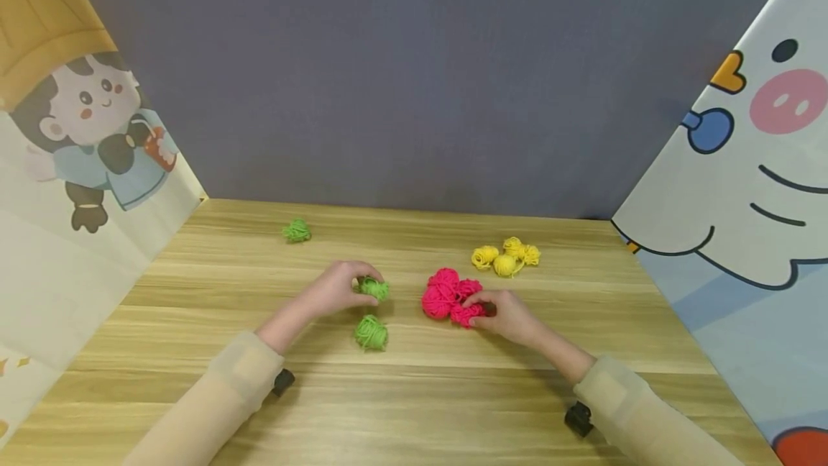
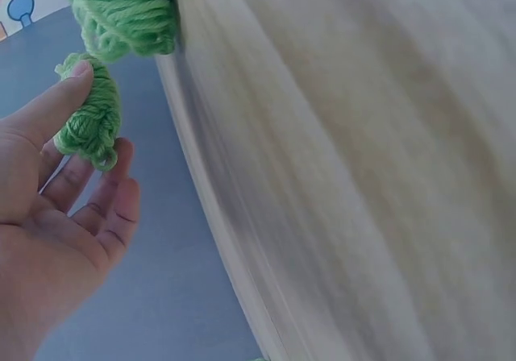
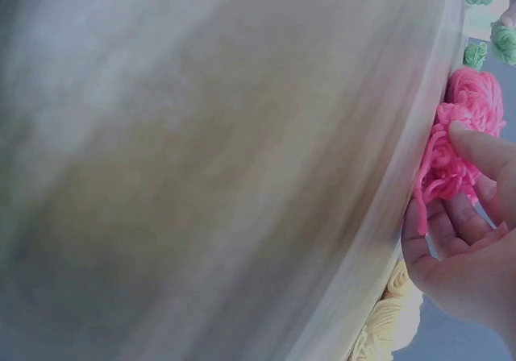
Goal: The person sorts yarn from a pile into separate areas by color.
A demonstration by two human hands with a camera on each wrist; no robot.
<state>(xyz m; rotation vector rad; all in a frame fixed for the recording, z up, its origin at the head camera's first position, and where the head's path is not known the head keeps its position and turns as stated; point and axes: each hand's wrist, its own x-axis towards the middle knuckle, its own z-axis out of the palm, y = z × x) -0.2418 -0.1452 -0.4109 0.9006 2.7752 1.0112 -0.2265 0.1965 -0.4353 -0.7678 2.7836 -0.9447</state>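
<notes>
My left hand pinches a small green yarn ball between thumb and fingers; the left wrist view shows that yarn ball held clear of the wood. Just in front of it on the table lies a second green yarn ball. To the right, my right hand grips the nearest ball of a cluster of pink yarn balls. In the right wrist view the thumb presses on the pink yarn, and the fingers curl beneath it. A loose pink strand hangs over a fingertip.
Several yellow yarn balls sit together behind and right of the pink ones. Another green yarn ball lies at the back left. The wooden table meets a grey panel at the back, with cartoon-printed panels on both sides.
</notes>
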